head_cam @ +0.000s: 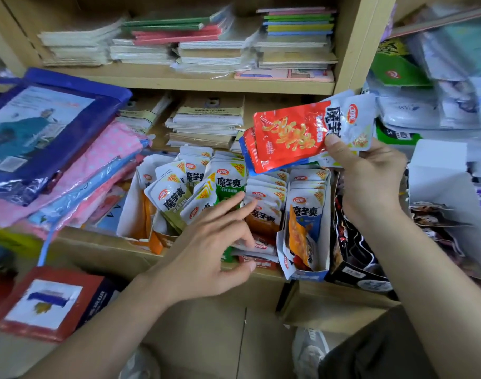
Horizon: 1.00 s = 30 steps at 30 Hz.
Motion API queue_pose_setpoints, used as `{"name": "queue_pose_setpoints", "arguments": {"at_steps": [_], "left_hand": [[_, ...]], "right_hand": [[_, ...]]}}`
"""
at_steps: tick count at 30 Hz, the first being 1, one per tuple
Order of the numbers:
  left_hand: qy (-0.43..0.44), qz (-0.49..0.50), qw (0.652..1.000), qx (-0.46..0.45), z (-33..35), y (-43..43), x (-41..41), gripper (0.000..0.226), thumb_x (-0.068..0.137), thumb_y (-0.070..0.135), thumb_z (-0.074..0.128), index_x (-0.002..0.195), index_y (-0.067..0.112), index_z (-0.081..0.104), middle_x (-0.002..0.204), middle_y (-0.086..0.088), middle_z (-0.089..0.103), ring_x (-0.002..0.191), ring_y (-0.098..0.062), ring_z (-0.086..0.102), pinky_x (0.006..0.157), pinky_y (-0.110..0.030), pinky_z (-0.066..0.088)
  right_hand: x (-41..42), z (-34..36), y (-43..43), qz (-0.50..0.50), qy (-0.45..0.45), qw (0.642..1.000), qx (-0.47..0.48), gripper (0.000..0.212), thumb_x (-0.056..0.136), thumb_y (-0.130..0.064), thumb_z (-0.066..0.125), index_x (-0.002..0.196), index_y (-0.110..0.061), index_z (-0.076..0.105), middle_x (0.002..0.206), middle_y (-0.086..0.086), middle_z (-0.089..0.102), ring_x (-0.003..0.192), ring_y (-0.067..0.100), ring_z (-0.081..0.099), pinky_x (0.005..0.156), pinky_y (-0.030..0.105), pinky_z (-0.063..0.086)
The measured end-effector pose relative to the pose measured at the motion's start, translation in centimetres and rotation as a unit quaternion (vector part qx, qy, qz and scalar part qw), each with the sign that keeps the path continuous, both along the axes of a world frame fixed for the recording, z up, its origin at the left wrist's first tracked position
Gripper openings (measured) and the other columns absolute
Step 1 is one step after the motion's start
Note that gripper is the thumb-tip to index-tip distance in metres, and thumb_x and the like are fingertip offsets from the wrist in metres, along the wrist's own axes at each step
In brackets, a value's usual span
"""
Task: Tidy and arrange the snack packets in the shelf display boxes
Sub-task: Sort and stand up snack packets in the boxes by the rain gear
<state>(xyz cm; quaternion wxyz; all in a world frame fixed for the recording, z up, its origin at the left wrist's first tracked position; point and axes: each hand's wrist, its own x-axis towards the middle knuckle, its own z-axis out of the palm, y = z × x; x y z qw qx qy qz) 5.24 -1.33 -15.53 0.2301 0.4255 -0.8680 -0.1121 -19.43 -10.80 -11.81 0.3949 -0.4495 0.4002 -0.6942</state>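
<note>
My right hand (367, 170) grips a small stack of snack packets, the red packet (288, 135) on top and a blue one beneath, raised above the shelf. My left hand (220, 242) reaches over the display boxes with its fingers extended, the index finger pointing at the green packets (228, 184). It holds nothing. A white display box (129, 212) on the left holds loose green and orange packets leaning at odd angles. Orange packets (264, 212) stand in rows in the middle. A blue display box (310, 274) on the right holds an upright row of blue packets (305, 222).
Black snack boxes (351, 242) stand right of the blue box, with more dark packets (436, 222) beyond. Folded pink and blue plastic bags (56, 160) are piled at left. Stacked notebooks (206, 45) fill the upper shelves. A red box (47, 299) lies on the lower left.
</note>
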Motion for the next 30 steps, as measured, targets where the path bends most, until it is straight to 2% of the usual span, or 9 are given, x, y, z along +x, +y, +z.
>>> {"name": "queue_pose_setpoints", "arguments": {"at_steps": [4,6,8,15,18,21,24,28,30], "left_hand": [[0.016,0.005,0.999,0.049,0.3,-0.5,0.0,0.021,0.082,0.047,0.065,0.091,0.029,0.058,0.166,0.007,0.023,0.155,-0.007,0.006,0.123,-0.043,0.022],[0.017,0.008,0.998,0.057,0.4,-0.8,-0.1,0.023,0.082,0.048,0.064,0.094,0.031,0.056,0.167,0.009,0.02,0.155,-0.009,0.009,0.121,-0.048,0.025],[0.021,0.01,0.999,0.046,0.5,-1.0,-0.2,0.025,0.081,0.046,0.067,0.097,0.03,0.055,0.166,0.014,0.02,0.153,-0.007,0.017,0.118,-0.045,0.029],[0.062,-0.014,0.998,-0.001,0.6,-0.9,0.4,0.024,0.087,0.042,0.063,0.091,0.021,0.072,0.148,0.008,0.054,0.137,-0.004,0.046,0.111,-0.035,0.041],[0.112,-0.011,0.994,-0.001,0.0,-0.9,0.6,0.026,0.095,0.035,0.059,0.09,0.016,0.076,0.133,0.006,0.064,0.121,-0.003,0.06,0.097,-0.037,0.051],[0.161,0.019,0.987,-0.011,-0.5,-1.4,0.3,0.027,0.099,0.029,0.058,0.093,0.011,0.077,0.114,0.007,0.067,0.106,-0.009,0.065,0.087,-0.037,0.055],[0.207,0.046,0.977,0.005,-0.6,-2.1,0.0,0.012,0.093,0.013,0.07,0.102,0.011,0.077,0.114,0.006,0.067,0.096,-0.013,0.07,0.083,-0.035,0.058],[0.247,0.074,0.959,0.113,0.1,-2.8,-0.2,0.044,0.082,0.003,0.079,0.12,0.024,0.071,0.128,0.015,0.063,0.098,-0.006,0.073,0.085,-0.032,0.061],[0.23,0.092,0.959,0.135,0.2,-3.2,-0.3,0.049,0.081,0.006,0.082,0.123,0.03,0.07,0.125,0.017,0.067,0.099,0.0,0.071,0.087,-0.031,0.061]], "right_hand": [[0.5,0.1,0.2,0.003,-0.005,1.0,-0.003,0.018,0.087,-0.003,0.075,0.081,-0.019,0.078,0.089,-0.003,0.078,0.088,0.016,0.073,0.08,0.031,0.057],[0.6,0.1,0.3,0.003,-0.012,1.0,-0.003,0.019,0.087,-0.002,0.074,0.08,-0.02,0.078,0.09,-0.002,0.078,0.089,0.017,0.072,0.083,0.034,0.057],[0.6,0.1,0.3,0.001,-0.009,1.0,-0.005,0.018,0.087,-0.002,0.075,0.081,-0.019,0.078,0.09,-0.001,0.078,0.09,0.018,0.072,0.084,0.035,0.057],[0.8,0.1,0.3,0.0,-0.007,1.0,-0.002,0.022,0.087,-0.002,0.074,0.078,-0.022,0.078,0.089,-0.004,0.078,0.089,0.015,0.072,0.084,0.032,0.057],[0.9,0.1,0.2,0.001,-0.011,1.0,0.002,0.019,0.087,-0.002,0.074,0.08,-0.019,0.077,0.089,-0.003,0.078,0.089,0.016,0.072,0.083,0.033,0.057],[0.9,0.1,0.2,-0.004,-0.01,1.0,0.002,0.02,0.087,-0.002,0.075,0.078,-0.02,0.077,0.086,-0.004,0.078,0.087,0.015,0.072,0.082,0.031,0.057],[0.9,0.1,0.1,-0.002,-0.014,1.0,0.004,0.02,0.087,-0.002,0.074,0.077,-0.019,0.077,0.086,-0.003,0.078,0.086,0.016,0.072,0.081,0.033,0.057],[0.9,0.0,0.1,-0.001,-0.012,1.0,0.006,0.02,0.087,-0.002,0.074,0.077,-0.019,0.078,0.089,-0.001,0.078,0.089,0.019,0.073,0.082,0.035,0.058],[0.9,0.0,0.1,-0.003,-0.009,1.0,0.004,0.021,0.087,-0.003,0.075,0.076,-0.02,0.079,0.089,-0.001,0.078,0.089,0.019,0.073,0.082,0.035,0.057]]}}
